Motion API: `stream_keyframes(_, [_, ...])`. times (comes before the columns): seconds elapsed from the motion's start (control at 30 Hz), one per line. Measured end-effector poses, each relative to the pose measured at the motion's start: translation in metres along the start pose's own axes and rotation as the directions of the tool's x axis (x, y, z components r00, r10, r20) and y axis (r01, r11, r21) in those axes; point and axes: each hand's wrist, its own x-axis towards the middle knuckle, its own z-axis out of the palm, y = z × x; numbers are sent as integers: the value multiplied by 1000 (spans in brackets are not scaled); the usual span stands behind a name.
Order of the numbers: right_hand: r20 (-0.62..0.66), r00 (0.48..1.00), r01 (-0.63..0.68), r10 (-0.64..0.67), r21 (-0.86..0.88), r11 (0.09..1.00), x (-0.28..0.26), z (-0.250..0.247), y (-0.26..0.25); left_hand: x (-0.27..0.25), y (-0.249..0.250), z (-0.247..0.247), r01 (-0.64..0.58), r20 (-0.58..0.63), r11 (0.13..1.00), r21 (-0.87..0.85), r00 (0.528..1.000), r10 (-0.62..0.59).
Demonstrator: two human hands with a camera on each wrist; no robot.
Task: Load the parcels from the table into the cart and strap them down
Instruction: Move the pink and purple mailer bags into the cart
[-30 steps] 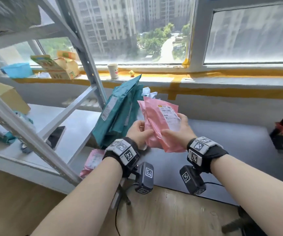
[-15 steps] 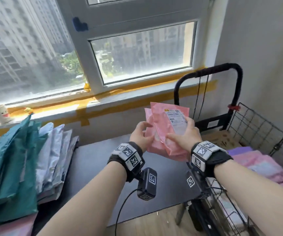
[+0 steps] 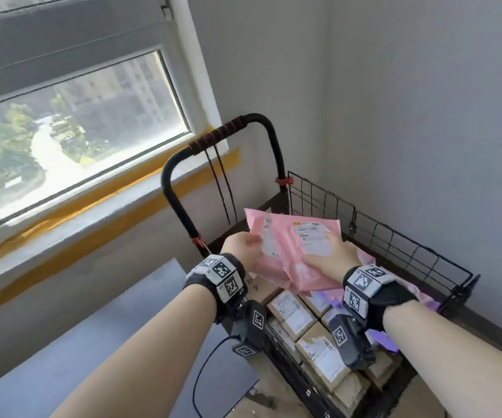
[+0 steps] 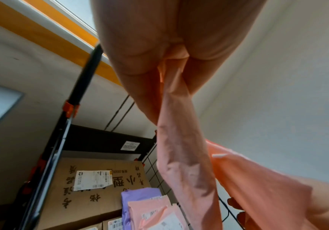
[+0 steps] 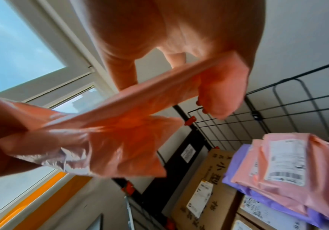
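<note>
Pink mailers (image 3: 289, 251) held above the cart (image 3: 394, 236), pinched at the near-left edge by the left hand (image 3: 242, 250), gripped at the near-right by the right hand (image 3: 331, 260). Slippery bundle, likely to fan apart or slide off the stacked parcels (image 3: 310, 336) if dropped unevenly.

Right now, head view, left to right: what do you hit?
window → cart handle → left hand → pink parcels → right hand → wire cart wall
</note>
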Motion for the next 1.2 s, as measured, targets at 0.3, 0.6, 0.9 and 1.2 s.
stream_keyframes(0.3, [-1, 980, -201, 201, -22, 979, 48, -19, 52, 82, 16, 46, -26, 206, 959, 283, 978, -34])
stream_keyframes(0.6, [-16, 950, -309, 311, 78, 948, 137, 22, 66, 212, -10, 72, -34, 327, 924, 381, 940, -100])
stream_keyframes(0.9, [-86, 919, -352, 384, 257, 900, 235, 101, 75, 344, -65, 116, -97, 395, 881, 462, 912, -107])
stream_keyframes(1.2, [-66, 929, -321, 365, 352, 879, 295, 151, 95, 424, -96, 168, -193, 429, 887, 419, 903, -6])
